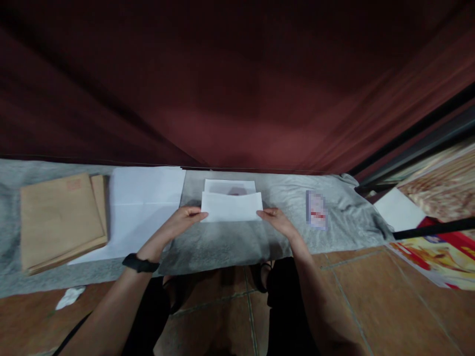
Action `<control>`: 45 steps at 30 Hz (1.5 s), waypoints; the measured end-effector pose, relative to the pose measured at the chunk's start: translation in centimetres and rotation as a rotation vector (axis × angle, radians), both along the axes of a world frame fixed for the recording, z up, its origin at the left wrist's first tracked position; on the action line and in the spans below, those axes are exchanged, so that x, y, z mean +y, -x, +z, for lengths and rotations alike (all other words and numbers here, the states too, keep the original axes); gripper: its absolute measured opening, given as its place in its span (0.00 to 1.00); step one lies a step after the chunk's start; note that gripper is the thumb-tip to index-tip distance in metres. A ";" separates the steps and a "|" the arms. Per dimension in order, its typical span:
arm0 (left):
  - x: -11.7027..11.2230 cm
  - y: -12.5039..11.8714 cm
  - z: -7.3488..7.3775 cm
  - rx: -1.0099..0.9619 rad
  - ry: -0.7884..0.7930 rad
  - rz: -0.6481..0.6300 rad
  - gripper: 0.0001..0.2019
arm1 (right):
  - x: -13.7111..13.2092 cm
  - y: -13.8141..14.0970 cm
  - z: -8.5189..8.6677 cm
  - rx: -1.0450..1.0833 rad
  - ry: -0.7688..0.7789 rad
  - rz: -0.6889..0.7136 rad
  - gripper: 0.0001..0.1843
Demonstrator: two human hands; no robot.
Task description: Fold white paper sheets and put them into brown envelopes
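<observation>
A folded white sheet of paper [231, 201] lies on a grey cloth [222, 242] spread over the floor, its near part turned up over the far part. My left hand [183, 220] pinches the sheet's left edge and my right hand [276, 220] pinches its right edge. A black band [140, 263] sits on my left wrist.
Left of the sheet lie flat white papers [141, 207] and a stack of brown envelopes [61, 220]. A small printed card [316, 209] rests to the right. A dark red curtain [237, 84] hangs behind. Tiled floor [371, 306], a colourful poster [434, 257] and a crumpled scrap [70, 296] surround the cloth.
</observation>
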State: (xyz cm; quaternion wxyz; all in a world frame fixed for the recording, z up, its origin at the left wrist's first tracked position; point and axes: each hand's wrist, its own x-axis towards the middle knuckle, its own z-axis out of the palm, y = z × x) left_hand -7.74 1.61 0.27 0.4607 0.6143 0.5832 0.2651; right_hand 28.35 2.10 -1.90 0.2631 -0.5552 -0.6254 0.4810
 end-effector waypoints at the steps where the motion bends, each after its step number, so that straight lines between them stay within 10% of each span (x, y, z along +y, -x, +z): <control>1: 0.0 -0.2 -0.1 -0.026 0.020 0.047 0.25 | 0.2 0.2 -0.2 -0.009 -0.010 -0.049 0.25; 6: 0.4 -1.2 -0.8 -0.068 0.050 0.136 0.22 | 1.1 1.5 -0.9 -0.175 -0.117 -0.176 0.25; 18: 1.3 -2.6 -0.9 0.503 -0.056 0.172 0.15 | 1.5 3.8 -0.6 -0.592 -0.121 -0.261 0.16; 45: 2.7 -7.0 0.7 0.787 -0.001 0.423 0.19 | 3.0 8.5 0.1 -0.991 -0.184 -0.512 0.19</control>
